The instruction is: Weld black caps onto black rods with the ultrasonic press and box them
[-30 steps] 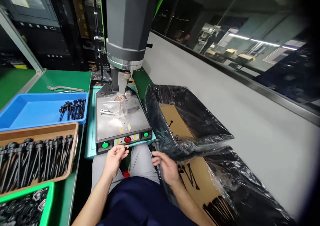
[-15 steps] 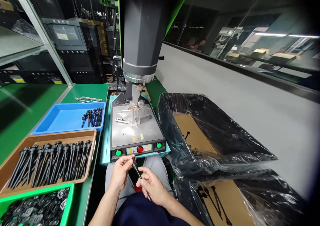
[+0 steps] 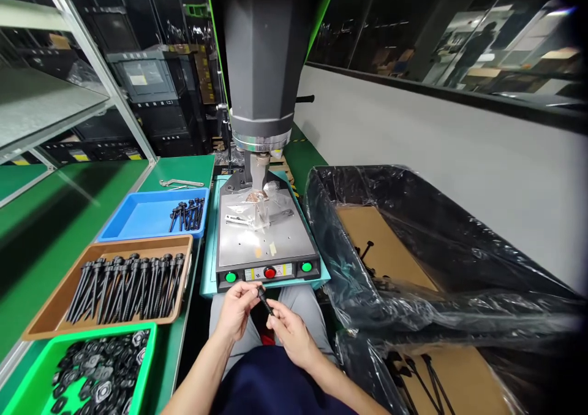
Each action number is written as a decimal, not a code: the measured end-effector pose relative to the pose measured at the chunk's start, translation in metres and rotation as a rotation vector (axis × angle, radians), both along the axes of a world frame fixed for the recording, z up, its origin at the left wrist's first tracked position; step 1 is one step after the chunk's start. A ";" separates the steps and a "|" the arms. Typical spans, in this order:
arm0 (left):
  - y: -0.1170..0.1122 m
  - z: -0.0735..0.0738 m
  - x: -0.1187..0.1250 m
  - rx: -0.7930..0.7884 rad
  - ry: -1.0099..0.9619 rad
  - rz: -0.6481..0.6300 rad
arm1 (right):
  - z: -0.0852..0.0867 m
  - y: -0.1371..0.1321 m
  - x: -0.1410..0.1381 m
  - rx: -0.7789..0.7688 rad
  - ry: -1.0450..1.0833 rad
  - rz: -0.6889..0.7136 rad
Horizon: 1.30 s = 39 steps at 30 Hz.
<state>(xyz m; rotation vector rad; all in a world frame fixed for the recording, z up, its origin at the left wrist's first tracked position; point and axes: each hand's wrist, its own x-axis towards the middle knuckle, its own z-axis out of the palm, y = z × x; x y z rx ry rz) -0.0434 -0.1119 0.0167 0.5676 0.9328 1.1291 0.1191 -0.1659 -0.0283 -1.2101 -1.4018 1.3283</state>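
Note:
Over my lap, my left hand (image 3: 239, 309) pinches the wide head of a black rod-like part (image 3: 265, 299). Lower on its shaft, my right hand (image 3: 290, 332) grips the same part with thumb and fingers. The part slants down to the right, its lower end hidden by the right hand. Just beyond both hands is the front panel of a press-like machine, with a red button (image 3: 269, 272) between a left green button (image 3: 230, 277) and a right green button (image 3: 306, 267).
Left: a blue tray (image 3: 138, 209) and brown tray (image 3: 59, 317) of black rods, a green tray (image 3: 153, 335) of small black pieces, and a wrench (image 3: 181, 182). Right: plastic-lined bins (image 3: 441, 231) holding cardboard and rods. Ahead, the machine's metal plate (image 3: 243, 249) lies under its grey head (image 3: 261, 53).
The whole scene has shifted right in the view as my head turned left. My right hand has moved up the shaft, closer to my left hand, and its fingers have closed more.

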 end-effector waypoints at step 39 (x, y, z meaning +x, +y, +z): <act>0.026 0.031 0.016 0.286 0.145 0.046 | 0.030 0.041 0.005 -0.043 0.317 0.013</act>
